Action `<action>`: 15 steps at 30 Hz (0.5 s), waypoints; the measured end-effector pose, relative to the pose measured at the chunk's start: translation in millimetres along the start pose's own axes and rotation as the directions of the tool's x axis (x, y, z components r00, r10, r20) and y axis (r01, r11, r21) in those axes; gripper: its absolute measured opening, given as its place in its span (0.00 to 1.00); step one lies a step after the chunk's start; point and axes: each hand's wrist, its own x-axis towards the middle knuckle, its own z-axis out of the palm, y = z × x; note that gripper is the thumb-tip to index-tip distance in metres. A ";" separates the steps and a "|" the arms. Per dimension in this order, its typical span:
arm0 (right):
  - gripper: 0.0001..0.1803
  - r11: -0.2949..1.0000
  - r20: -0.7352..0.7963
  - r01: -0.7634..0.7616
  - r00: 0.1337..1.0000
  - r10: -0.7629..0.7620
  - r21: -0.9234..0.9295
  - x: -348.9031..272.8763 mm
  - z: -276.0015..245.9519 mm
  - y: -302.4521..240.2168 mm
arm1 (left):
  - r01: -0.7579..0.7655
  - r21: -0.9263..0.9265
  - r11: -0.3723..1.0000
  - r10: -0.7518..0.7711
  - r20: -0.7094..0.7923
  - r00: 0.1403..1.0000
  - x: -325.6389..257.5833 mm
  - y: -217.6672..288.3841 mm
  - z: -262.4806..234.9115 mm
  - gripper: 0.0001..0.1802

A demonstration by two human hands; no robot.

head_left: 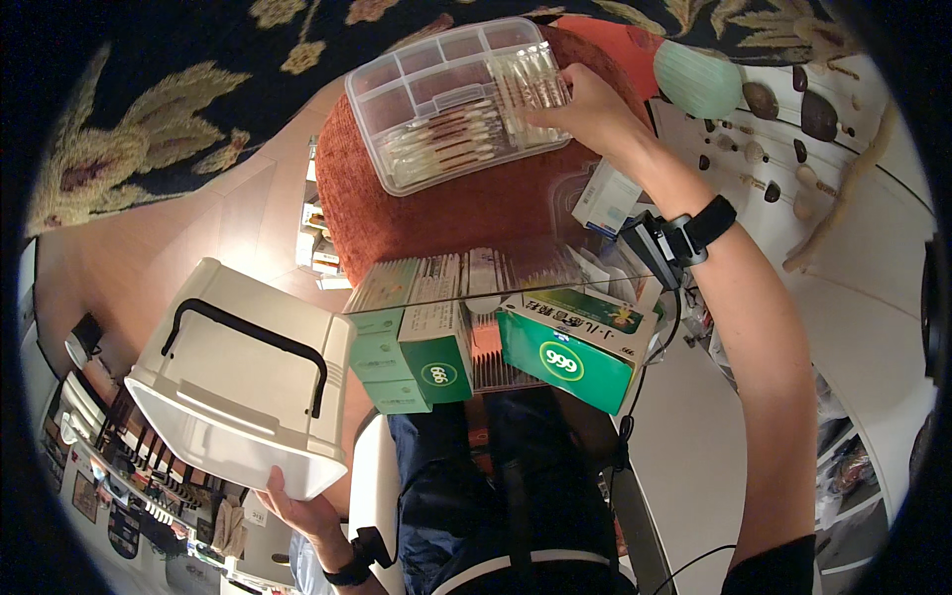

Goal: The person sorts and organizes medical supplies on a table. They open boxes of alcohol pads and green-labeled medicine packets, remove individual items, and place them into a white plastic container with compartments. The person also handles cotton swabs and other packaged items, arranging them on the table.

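Note:
My left hand (pixel 302 513) grips the lower rim of a cream plastic bin (pixel 243 342) with a black carry handle (pixel 248 330). The bin is tilted, its white inside facing toward me. At the far side, my right hand (pixel 595 117) is closed on the right end of a clear compartment box (pixel 385 169), thumb over the wrapped swabs and some fingers hidden. Several wrapped cotton swabs (pixel 446 144) with brown sticks lie in its near section. More clear swab packets (pixel 528 84) fill the right end, next to my thumb. The far compartments look bare.
A rust-red round seat (pixel 397 233) is under the box. Nearer, a clear-walled organizer (pixel 506 291) holds green and white medicine boxes (pixel 436 342); another green carton (pixel 570 347) stands at its right. A small white box (pixel 607 198) is below my right wrist. A black cable (pixel 627 426) hangs nearby.

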 end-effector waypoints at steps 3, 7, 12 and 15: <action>0.35 1.000 0.032 -0.024 0.999 0.024 0.001 3.2 -1.7 4.3 | 0.108 -0.159 0.981 -0.114 -0.026 0.993 -0.7 -6.8 -4.7 0.20; 0.31 0.997 0.052 -0.037 0.998 0.041 -0.071 3.0 0.2 2.4 | 0.039 -0.050 0.998 -0.040 -0.023 0.999 -1.0 -2.0 -2.1 0.19; 0.29 0.990 0.039 -0.104 0.993 0.108 -0.090 -7.8 -4.6 -10.1 | 0.028 0.109 0.994 -0.017 -0.103 0.995 -0.9 11.8 8.5 0.19; 0.29 0.989 0.083 -0.113 0.991 0.106 0.092 -16.8 -13.9 -18.8 | 0.218 -0.413 0.885 -0.275 -0.085 0.958 2.0 21.8 13.6 0.22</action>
